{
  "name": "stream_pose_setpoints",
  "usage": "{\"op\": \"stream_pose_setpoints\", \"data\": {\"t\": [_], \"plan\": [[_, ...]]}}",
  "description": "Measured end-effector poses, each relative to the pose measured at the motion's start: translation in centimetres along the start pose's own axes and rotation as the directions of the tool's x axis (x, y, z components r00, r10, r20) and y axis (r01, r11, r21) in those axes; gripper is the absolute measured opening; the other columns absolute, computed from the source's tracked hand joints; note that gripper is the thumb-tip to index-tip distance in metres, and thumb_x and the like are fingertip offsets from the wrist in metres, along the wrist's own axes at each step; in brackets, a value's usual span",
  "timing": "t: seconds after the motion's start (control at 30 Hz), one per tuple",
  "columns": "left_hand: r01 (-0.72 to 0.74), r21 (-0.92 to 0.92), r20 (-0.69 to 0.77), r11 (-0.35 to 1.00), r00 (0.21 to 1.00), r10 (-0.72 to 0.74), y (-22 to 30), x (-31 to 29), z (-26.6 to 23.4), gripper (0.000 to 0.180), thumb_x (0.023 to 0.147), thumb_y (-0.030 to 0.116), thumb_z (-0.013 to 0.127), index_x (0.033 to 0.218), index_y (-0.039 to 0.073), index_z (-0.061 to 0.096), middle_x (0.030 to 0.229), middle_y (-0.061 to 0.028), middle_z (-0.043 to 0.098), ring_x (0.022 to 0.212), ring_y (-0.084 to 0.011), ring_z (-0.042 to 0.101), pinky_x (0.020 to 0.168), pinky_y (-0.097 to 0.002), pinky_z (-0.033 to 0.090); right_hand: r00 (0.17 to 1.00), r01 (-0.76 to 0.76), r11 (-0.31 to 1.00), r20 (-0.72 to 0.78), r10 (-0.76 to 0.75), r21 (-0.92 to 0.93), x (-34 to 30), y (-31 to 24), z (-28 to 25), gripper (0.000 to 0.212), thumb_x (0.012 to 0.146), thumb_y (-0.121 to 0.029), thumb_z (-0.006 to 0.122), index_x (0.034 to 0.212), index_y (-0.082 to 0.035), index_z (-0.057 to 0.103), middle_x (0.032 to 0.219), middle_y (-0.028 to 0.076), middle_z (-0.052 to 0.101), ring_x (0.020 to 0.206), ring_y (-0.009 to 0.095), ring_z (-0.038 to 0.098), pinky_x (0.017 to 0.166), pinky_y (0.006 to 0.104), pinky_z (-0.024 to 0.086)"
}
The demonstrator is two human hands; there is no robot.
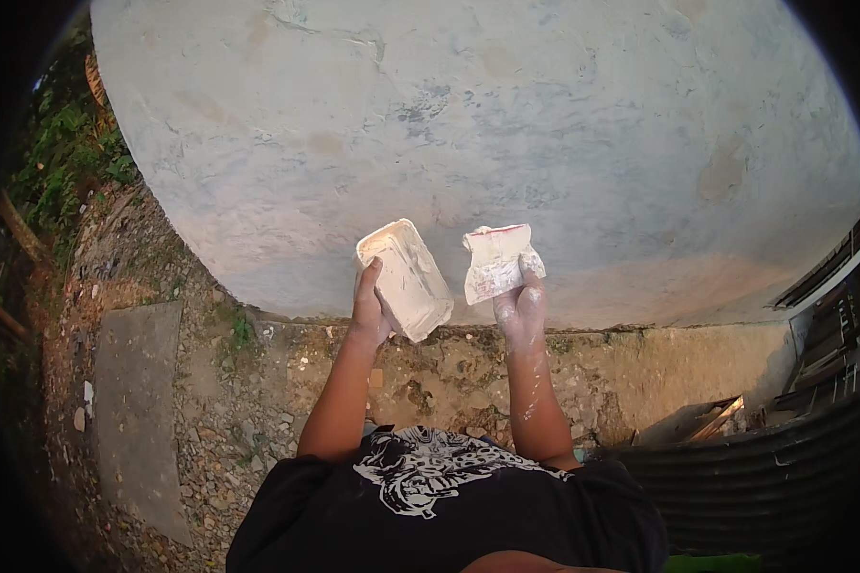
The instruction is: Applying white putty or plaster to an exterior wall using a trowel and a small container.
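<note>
My left hand (369,307) grips a rectangular tub (436,321) by its near left side, thumb over the rim. Cream-white paste coats the tub's inside and edges. To the right, my right hand (523,313) is closed on a flat, white-smeared scraper (492,267) with a wavy outline and a reddish line along its top edge. White smears cover the fingers of this hand and streak the forearm. A gap separates the tub from the scraper. Both are held up before a pale grey-white wall (506,124) with patchy, rough plaster.
Stony, rubble-strewn ground (229,449) runs along the wall's foot. A flat grey slab (139,411) lies at the left, with green plants (72,143) beyond it. Dark corrugated sheeting (774,477) stands at the lower right, near a louvred frame (831,267).
</note>
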State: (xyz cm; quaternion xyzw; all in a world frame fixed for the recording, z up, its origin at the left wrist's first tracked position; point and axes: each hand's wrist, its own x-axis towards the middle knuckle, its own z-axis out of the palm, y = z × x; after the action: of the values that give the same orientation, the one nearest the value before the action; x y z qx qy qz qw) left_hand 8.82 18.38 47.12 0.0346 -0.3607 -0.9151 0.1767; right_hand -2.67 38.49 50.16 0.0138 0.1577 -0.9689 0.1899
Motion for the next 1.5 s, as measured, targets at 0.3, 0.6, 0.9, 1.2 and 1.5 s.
{"op": "stream_pose_setpoints", "data": {"t": [0.3,0.6,0.9,1.2,1.5], "plan": [[-0.232,-0.025,-0.172,0.972,0.959,0.224,9.4,3.0,-2.7,0.059,0.097,0.044,0.050,0.138,0.002,0.042,0.129,-0.0146,0.056,0.119,-0.0286,0.056,0.099,-0.0452,0.047,0.838,0.502,0.533,0.232,-0.494,-0.681,7.9,6.2,11.8,0.032,0.093,0.004,0.056,0.125,0.006,0.057,0.119,0.016,0.065,0.114,0.028,0.062,0.095,0.0397,0.050],[-0.355,-0.020,-0.305,0.935,0.892,0.332,16.4,4.2,-7.3,0.059,0.099,0.046,0.046,0.140,0.005,0.042,0.134,-0.0125,0.053,0.122,-0.0302,0.054,0.102,-0.0482,0.045,0.500,0.611,-0.598,0.839,-0.217,-0.519,22.7,16.5,9.1,0.056,0.070,0.009,0.058,0.125,0.000,0.062,0.132,0.024,0.056,0.113,0.041,0.057,0.095,0.0469,0.048],[-0.402,-0.056,-0.345,0.914,0.867,0.360,20.8,5.0,-13.3,0.069,0.094,0.050,0.054,0.145,0.007,0.037,0.141,-0.0121,0.048,0.127,-0.0300,0.049,0.106,-0.0478,0.042,0.371,0.588,-0.722,0.915,-0.161,-0.365,16.5,18.9,9.3,0.058,0.070,0.010,0.058,0.126,-0.004,0.063,0.121,0.019,0.065,0.112,0.036,0.062,0.092,0.0446,0.051],[-0.329,-0.110,-0.287,0.938,0.914,0.287,22.2,8.1,-13.8,0.064,0.096,0.049,0.049,0.143,0.006,0.039,0.139,-0.0124,0.049,0.126,-0.0306,0.050,0.104,-0.0479,0.043,0.452,0.368,-0.796,0.841,-0.298,-0.480,22.1,18.1,11.3,0.057,0.074,0.006,0.059,0.131,-0.001,0.055,0.098,0.024,0.063,0.084,0.042,0.064,0.072,0.0484,0.053],[-0.299,-0.132,-0.290,0.945,0.923,0.251,23.2,8.3,-16.8,0.063,0.096,0.049,0.049,0.143,0.007,0.040,0.139,-0.0119,0.049,0.126,-0.0308,0.051,0.104,-0.0483,0.043,0.457,0.446,-0.706,0.818,-0.349,-0.550,16.4,18.1,11.5,0.043,0.082,0.008,0.053,0.123,0.000,0.064,0.112,0.021,0.067,0.101,0.038,0.065,0.084,0.0441,0.053]]}}
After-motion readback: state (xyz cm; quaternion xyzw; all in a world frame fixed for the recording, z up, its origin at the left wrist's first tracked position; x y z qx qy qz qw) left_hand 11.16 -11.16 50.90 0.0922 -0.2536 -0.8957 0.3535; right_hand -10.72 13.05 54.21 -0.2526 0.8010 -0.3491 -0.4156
